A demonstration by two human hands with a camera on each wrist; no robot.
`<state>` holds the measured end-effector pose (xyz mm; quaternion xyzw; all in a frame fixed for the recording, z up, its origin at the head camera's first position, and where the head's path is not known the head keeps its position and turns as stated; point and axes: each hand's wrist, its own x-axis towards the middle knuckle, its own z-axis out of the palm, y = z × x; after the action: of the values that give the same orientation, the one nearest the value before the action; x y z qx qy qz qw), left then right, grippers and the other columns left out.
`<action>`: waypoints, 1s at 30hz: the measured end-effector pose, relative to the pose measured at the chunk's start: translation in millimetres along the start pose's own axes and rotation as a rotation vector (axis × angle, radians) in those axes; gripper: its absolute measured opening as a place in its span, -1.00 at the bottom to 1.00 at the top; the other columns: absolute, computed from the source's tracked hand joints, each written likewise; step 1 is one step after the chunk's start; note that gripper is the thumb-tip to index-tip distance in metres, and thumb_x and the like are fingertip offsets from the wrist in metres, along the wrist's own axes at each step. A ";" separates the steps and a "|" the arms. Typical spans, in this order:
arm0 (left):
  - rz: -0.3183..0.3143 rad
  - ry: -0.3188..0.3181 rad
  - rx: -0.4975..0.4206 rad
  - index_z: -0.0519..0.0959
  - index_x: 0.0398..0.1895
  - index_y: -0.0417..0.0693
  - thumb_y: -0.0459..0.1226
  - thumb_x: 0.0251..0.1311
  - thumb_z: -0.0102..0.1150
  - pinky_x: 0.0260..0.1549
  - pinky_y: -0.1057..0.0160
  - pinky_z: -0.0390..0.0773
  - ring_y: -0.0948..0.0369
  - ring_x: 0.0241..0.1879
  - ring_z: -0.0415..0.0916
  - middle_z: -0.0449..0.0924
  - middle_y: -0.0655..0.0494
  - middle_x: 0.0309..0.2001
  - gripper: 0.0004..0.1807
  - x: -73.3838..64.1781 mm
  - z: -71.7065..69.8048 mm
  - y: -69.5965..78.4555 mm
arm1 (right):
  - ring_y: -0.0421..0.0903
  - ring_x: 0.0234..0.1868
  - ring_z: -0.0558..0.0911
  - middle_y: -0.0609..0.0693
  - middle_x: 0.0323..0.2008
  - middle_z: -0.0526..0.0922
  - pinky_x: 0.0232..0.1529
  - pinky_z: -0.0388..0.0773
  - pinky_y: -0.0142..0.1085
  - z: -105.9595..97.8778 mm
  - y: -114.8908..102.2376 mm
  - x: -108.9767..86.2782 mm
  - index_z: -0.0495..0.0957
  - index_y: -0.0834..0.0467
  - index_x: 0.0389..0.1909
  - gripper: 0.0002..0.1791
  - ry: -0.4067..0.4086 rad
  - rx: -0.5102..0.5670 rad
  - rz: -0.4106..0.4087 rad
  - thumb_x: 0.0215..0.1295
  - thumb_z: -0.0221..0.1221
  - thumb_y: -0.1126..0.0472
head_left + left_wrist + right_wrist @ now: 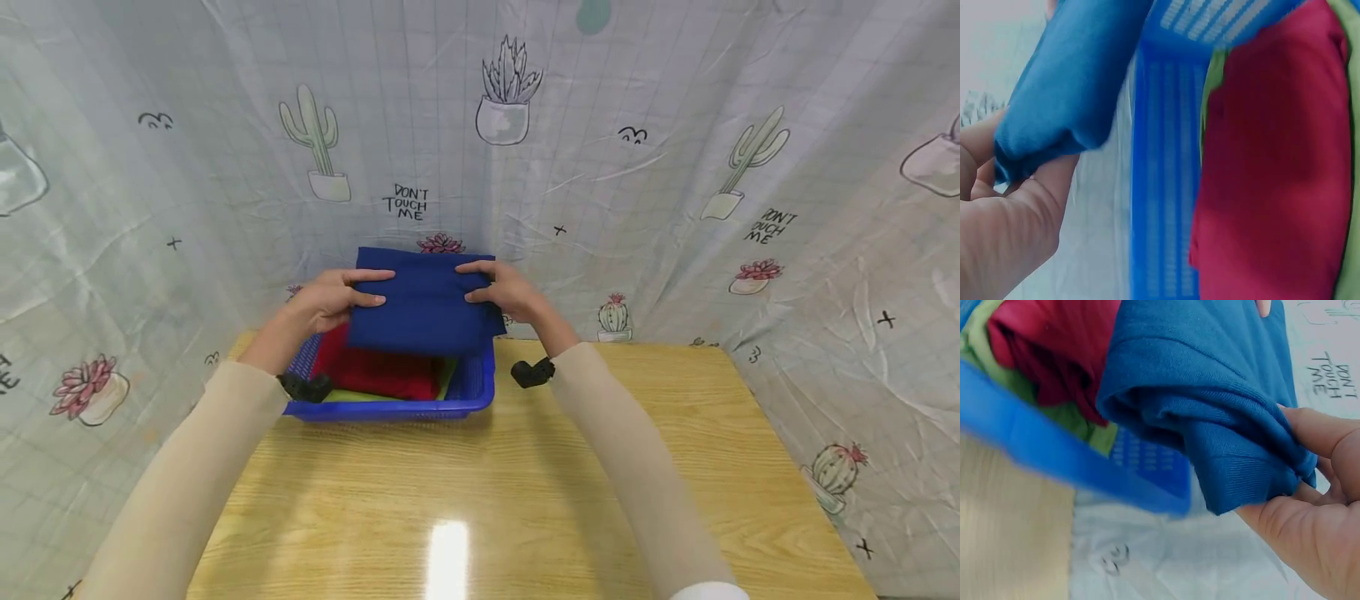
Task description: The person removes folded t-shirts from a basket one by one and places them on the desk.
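A folded dark blue garment (426, 304) is held up over the blue plastic basket (390, 408). My left hand (330, 298) pinches its left side between thumb and fingers, and my right hand (510, 292) grips the right side. From the right wrist, layered folds and a ribbed edge show at the end of the blue garment (1229, 481). Below it in the basket lies a red folded garment (1279, 162), on top of a yellow-green cloth (1107, 439). Part of the red garment is hidden under the blue one in the head view.
The basket stands at the back left of a wooden table (570, 483). Behind and beside the table hangs a pale curtain (420, 108) printed with cacti. Each wrist carries a small black camera mount (532, 373).
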<state>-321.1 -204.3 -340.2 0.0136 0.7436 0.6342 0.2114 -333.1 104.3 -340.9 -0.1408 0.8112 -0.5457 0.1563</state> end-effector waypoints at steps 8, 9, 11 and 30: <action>0.096 -0.023 -0.048 0.44 0.46 0.09 -0.43 0.32 0.28 -0.35 0.37 0.56 0.32 -0.36 0.58 0.10 -0.02 0.56 -0.35 -1.8 44.6 4.5 | 0.14 0.44 0.35 0.11 0.58 0.08 0.25 0.50 0.08 -39.5 5.6 -34.2 0.36 -0.07 0.50 -0.29 -0.012 0.008 0.018 0.39 0.25 0.40; 0.107 -0.019 -0.052 0.46 0.45 0.09 -0.44 0.31 0.29 -0.37 0.37 0.56 0.32 -0.38 0.58 0.09 0.00 0.57 -0.36 -2.4 50.9 4.4 | 0.14 0.45 0.35 0.11 0.58 0.08 0.26 0.49 0.09 -43.4 7.0 -38.4 0.36 -0.08 0.51 -0.29 -0.009 0.007 0.019 0.39 0.25 0.40; 0.128 -0.014 -0.065 0.48 0.44 0.08 -0.45 0.30 0.29 -0.34 0.34 0.63 0.30 -0.38 0.64 0.01 0.06 0.60 -0.37 -4.5 64.3 3.8 | 0.14 0.46 0.33 0.10 0.58 0.07 0.28 0.47 0.08 -50.5 10.2 -47.7 0.34 -0.09 0.51 -0.28 -0.004 -0.005 0.020 0.39 0.25 0.39; 0.164 -0.044 -0.096 0.65 0.26 0.10 -0.47 0.20 0.38 -0.19 0.16 0.72 0.18 -0.30 0.74 0.22 -0.01 0.52 -0.44 11.6 167.4 6.9 | 0.24 0.54 0.15 0.19 0.61 -0.05 0.38 0.32 0.15 -109.6 48.5 -124.3 0.25 0.01 0.56 -0.30 0.088 -0.089 0.017 0.46 0.16 0.39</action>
<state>-277.8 -42.7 -354.9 0.0781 0.7038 0.6839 0.1755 -267.2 263.7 -334.6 -0.1167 0.8418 -0.5135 0.1186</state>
